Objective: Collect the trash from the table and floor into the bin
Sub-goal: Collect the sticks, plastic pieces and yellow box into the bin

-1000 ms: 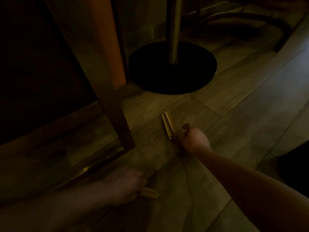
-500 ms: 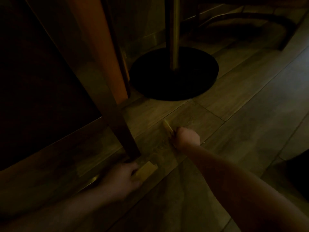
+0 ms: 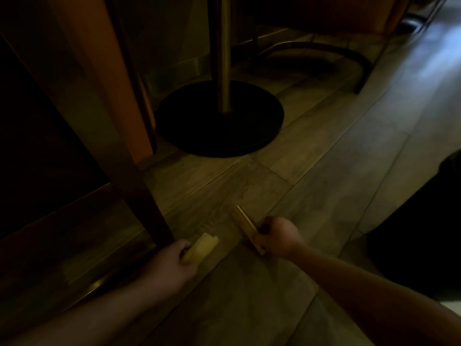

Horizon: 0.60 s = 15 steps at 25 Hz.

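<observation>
The scene is dim, low over a wood-plank floor point(image 3: 311, 171). My left hand point(image 3: 172, 263) is closed around a short yellowish wrapper piece point(image 3: 202, 247) that sticks out past my thumb toward the upper right. My right hand point(image 3: 279, 236) grips a pair of thin wooden sticks point(image 3: 245, 222); their far ends point up and left, just above the floor. No bin is in view.
A dark wooden chair leg point(image 3: 139, 196) stands just left of my left hand. Behind it is an orange panel point(image 3: 99, 58). A round black table base point(image 3: 219, 118) with a metal pole point(image 3: 223, 53) sits ahead. A dark shape point(image 3: 424, 233) lies at the right.
My right hand closed on the sticks and drew them back toward me off the floor. My left hand moved right with the wrapper piece. The view pulled back slightly.
</observation>
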Available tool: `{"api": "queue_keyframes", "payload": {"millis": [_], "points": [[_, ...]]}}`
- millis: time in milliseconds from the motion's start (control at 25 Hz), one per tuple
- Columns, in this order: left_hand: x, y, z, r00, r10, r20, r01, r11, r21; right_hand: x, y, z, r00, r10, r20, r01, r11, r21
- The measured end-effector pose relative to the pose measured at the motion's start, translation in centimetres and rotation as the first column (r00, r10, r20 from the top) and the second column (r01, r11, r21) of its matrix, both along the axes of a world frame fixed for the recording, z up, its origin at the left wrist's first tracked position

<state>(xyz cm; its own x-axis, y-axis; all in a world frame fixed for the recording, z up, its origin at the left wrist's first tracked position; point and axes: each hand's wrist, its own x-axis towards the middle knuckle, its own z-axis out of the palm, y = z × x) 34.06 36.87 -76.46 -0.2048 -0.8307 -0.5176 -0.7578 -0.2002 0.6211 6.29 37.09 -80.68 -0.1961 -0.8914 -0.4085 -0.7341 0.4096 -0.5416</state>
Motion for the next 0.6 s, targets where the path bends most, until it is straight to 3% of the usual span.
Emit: {"api": "queue_keyframes", "payload": {"millis": [120, 200, 440, 600], "points": [[-2.8, 0.4, -0.4, 0.989, 0.058, -0.137, -0.043, 0.994, 0.105, -2.3, 4.2, 1.2, 0.977, -0.133, 0.167, 0.128, 0.991, 0.040], [-5.0, 0.3, -0.9, 0.973, 0.081, -0.215, -0.053, 0.990, 0.132, -3.1, 6.9, 2.1, 0.961, -0.199, 0.190, 0.192, 0.980, 0.057], [-12.0, 3.3, -2.2, 0.943, 0.014, -0.333, 0.087, 0.954, 0.286, -4.3, 15.7, 7.9, 0.909, -0.411, 0.064, 0.409, 0.911, 0.044], [-17.2, 6.0, -0.7, 0.902, -0.072, -0.425, 0.217, 0.928, 0.302, -6.3, 22.8, 13.8, 0.848, -0.530, -0.005, 0.530, 0.848, -0.004]]}}
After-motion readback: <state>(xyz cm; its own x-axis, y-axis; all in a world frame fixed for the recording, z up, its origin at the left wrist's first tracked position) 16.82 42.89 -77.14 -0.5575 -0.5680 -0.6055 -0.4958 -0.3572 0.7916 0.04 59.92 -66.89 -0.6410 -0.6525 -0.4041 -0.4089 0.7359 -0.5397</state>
